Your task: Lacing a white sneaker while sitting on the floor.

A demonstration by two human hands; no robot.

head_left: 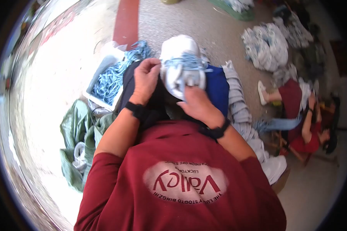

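Note:
A white shoe upper [181,46] with light blue laces [185,61] across its front lies over my lap, toe end pointing away from me. Just left of it is my left hand [145,77], its thumb and fingertips pinched together near the laces; whatever they may hold is too small to make out. My right hand [199,106] is at the near end of the upper, thumb out to the side. Motion smears its fingers, so their grip does not show. Under the upper's right side spreads a blue cloth [218,90].
A white box [100,101] heaped with light blue laces stands left, beside a green sack [75,121]. A row of nested pale uppers [239,104] runs along my right. Farther right, a co-worker [302,131] sits near a white bundle [266,46].

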